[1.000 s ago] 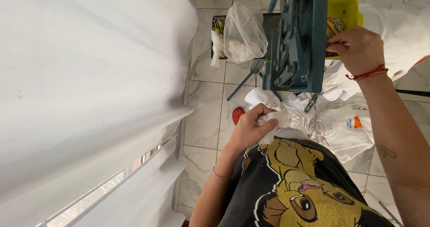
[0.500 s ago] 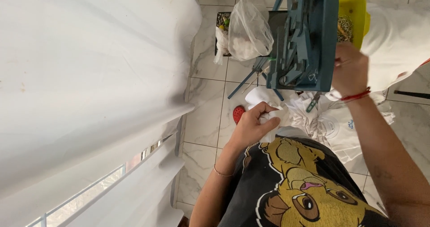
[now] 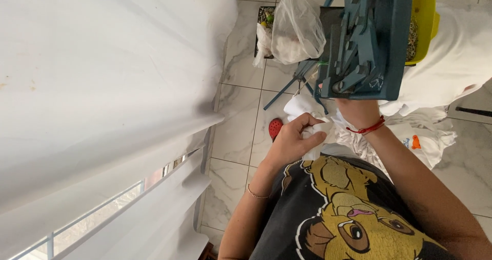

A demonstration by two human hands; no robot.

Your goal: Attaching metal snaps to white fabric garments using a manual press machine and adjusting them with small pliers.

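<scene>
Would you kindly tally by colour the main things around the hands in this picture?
White: 2, the cloth gripped by the left hand and the garment pile
Teal: 1, the clip hanger that the right hand reaches
Yellow: 1, the tub
Clear: 1, the plastic bag
Red: 1, the shoe
Total: 6

Left hand point(image 3: 297, 139) fisted — right hand point(image 3: 356, 108) raised
</scene>
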